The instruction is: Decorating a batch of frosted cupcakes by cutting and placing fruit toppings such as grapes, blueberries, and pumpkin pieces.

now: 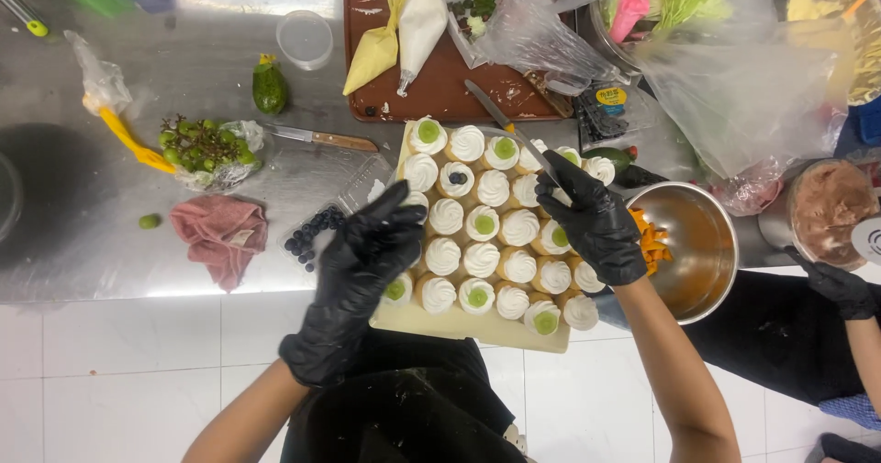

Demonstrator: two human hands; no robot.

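Black gloves cover both of the person's hands, which work over a pale rectangular board (477,327) packed with small round cupcakes topped with white cream swirls (491,229). Some swirls carry a green fruit slice, one a dark blueberry. The board lies on a steel counter (110,252), its near edge overhanging the white tiled floor.

The left hand (362,270) hovers over the board's left edge, fingers bunched together above a cupcake; what they pinch, if anything, cannot be told. The right hand (592,220) is closed around long slim metal tweezers (528,146) whose free end slants up and left over the top rows.

Just left of the board sits a clear plastic tray of blueberries (312,234), near a crumpled pink cloth (222,234), a bunch of green grapes (204,146) and a wooden-handled knife (321,138). To the right, a steel bowl (702,243) holds orange fruit pieces. Behind, a brown tray (440,87) bears piping bags. Another person's gloved hand (840,289) shows at the far right.
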